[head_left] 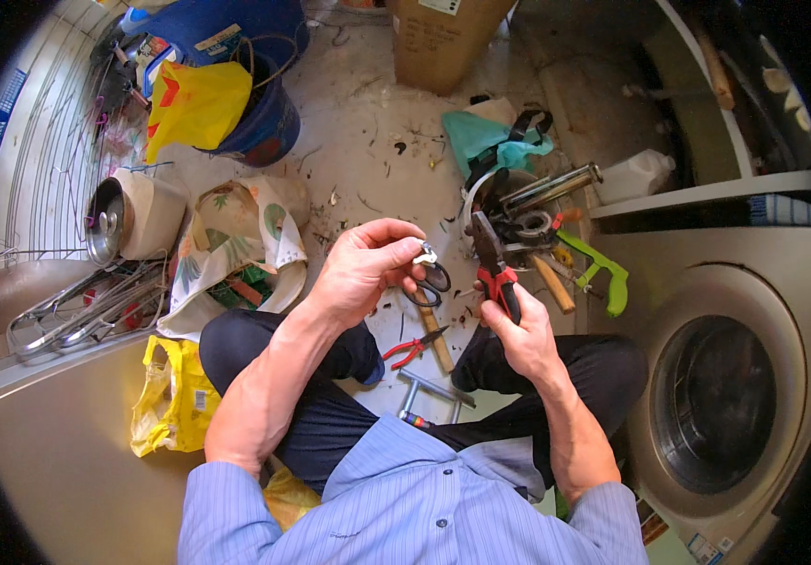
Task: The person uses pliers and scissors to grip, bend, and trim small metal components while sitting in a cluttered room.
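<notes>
My left hand [368, 264] is closed, pinching a small white-and-metal piece [425, 252] between thumb and fingertips. Two black loops [437, 284] show just beneath those fingers; whether they are scissor handles or bent cable, I cannot tell. In my right hand [525, 330] is a pair of pliers [494, 264] with red-and-black handles, its dark jaws pointing up and away from me. The pliers are apart from the small piece. Below and between my hands, a second pair of red-handled pliers [415, 348] lies on the floor beside a wooden handle [436, 331].
A grey metal tool [434, 391] lies between my legs. To the right stand a washing machine [801, 320], a green-handled tool [608, 273] and a heap of tools. A cloth bag [278, 221], yellow bag [175, 395] and blue bucket [274, 122] are left; a cardboard box [443, 42] stands ahead.
</notes>
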`<action>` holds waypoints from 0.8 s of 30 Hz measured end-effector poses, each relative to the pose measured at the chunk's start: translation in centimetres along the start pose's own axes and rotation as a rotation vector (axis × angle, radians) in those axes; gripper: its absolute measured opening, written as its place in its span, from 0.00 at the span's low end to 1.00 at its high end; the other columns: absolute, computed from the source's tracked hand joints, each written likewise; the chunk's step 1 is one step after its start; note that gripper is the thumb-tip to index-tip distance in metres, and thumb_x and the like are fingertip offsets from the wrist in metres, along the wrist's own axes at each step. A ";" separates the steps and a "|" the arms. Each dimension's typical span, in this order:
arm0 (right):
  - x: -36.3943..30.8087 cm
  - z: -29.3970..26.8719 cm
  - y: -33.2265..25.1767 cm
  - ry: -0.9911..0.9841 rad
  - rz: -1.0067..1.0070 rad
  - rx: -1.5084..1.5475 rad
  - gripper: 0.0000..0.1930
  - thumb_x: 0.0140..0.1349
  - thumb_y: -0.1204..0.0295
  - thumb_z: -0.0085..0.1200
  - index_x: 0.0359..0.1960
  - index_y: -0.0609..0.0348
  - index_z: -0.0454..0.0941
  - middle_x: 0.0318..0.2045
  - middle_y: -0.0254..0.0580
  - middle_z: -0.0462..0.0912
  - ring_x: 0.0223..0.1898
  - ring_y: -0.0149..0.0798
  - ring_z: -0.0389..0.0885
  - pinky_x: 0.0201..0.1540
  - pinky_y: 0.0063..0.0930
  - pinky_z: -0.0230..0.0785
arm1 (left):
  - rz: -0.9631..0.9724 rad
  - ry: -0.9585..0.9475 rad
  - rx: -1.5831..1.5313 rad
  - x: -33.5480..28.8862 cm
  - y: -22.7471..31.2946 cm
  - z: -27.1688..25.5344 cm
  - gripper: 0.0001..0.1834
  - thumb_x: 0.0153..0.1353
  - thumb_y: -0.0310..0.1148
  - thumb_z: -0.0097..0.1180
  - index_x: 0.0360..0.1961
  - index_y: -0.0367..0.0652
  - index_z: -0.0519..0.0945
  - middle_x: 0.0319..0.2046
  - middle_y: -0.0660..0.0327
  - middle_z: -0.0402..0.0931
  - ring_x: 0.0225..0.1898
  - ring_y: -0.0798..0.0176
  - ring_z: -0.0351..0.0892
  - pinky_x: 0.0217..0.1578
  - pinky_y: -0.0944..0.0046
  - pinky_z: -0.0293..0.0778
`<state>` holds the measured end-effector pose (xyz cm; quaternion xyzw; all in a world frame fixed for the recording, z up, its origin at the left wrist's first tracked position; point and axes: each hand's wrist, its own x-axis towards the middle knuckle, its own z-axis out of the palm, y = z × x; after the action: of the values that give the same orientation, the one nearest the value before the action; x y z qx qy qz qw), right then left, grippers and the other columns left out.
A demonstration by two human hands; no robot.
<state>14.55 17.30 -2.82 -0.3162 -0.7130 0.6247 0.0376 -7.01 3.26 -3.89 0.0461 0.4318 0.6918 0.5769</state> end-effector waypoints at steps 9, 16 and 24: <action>-0.5 0.3 -1.0 -0.116 0.016 0.044 0.18 0.68 0.64 0.55 0.54 0.63 0.78 0.36 0.30 0.79 0.37 0.25 0.71 0.43 0.22 0.67 | 0.053 -0.030 -0.054 -0.3 1.2 0.8 0.07 0.69 0.28 0.53 0.46 0.39 0.76 0.43 0.45 0.82 0.38 0.55 0.88 0.32 0.63 0.87; -0.5 0.1 -0.8 -0.163 -0.049 -0.065 0.17 0.65 0.66 0.57 0.51 0.63 0.76 0.33 0.34 0.75 0.36 0.30 0.71 0.43 0.26 0.68 | 0.074 0.022 -0.055 0.0 0.8 0.5 0.07 0.70 0.28 0.53 0.45 0.40 0.77 0.42 0.45 0.83 0.36 0.56 0.87 0.32 0.64 0.86; -0.6 -0.5 -1.5 -0.253 0.143 0.019 0.14 0.63 0.68 0.58 0.46 0.64 0.77 0.28 0.31 0.74 0.31 0.26 0.69 0.35 0.25 0.67 | 0.065 0.084 -0.038 0.1 0.6 0.4 0.10 0.69 0.28 0.54 0.49 0.38 0.78 0.41 0.49 0.83 0.35 0.60 0.87 0.33 0.67 0.85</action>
<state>14.61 17.42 -1.10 -0.2846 -0.6817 0.6674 -0.0944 -7.23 3.63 -3.31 0.0200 0.4407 0.7195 0.5364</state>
